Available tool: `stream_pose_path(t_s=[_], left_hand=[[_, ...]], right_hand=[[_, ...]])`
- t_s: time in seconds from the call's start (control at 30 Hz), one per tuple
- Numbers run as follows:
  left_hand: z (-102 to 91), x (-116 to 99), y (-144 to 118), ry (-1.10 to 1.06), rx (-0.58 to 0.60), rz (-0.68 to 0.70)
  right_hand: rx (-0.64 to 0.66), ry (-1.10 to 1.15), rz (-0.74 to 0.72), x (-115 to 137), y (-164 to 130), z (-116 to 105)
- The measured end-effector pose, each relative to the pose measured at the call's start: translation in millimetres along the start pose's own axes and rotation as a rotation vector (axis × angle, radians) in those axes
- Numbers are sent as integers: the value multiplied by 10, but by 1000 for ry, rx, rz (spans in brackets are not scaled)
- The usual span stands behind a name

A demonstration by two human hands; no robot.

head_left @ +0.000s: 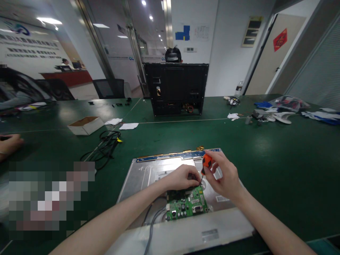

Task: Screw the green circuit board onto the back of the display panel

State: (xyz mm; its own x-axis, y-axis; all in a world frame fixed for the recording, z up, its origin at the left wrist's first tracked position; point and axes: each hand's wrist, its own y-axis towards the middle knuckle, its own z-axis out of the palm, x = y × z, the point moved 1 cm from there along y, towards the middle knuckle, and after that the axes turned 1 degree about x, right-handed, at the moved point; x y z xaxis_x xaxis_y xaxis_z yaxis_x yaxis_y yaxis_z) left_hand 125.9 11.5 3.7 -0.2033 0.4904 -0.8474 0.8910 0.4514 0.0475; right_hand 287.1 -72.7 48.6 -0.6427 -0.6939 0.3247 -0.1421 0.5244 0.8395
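My right hand point(225, 175) grips a small screwdriver point(207, 161) with an orange and black handle. Its thin shaft slants down to the upper right corner of a green circuit board point(187, 205). Close by the screwdriver's tip, my left hand point(183, 177) is closed in a pinch; whatever its fingertips hold is too small to make out. The board lies on the silver metal back of a flat display panel point(138, 180), partly covered by my left hand. A blue board strip point(170, 156) runs along the panel's far edge. Grey cables point(152, 226) lead off the board's left side.
A black cable bundle point(106, 147) and an open white box point(86, 125) are to the left. Beyond the panel stands a black monitor housing point(177, 88), with a person behind it. At far left rests another person's hand point(10, 145). Gloves and a plastic bag point(288, 102) lie at right.
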Motion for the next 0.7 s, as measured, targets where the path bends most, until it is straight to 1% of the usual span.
stream_pose_path(t_s=[0.33,0.7], left_hand=[[4,18,2,26,-23,8],[4,29,0,25,11,14]], right_hand=[[-21,-29,-19,-37,-5,4],[-7,-33,2,8,3,-5]])
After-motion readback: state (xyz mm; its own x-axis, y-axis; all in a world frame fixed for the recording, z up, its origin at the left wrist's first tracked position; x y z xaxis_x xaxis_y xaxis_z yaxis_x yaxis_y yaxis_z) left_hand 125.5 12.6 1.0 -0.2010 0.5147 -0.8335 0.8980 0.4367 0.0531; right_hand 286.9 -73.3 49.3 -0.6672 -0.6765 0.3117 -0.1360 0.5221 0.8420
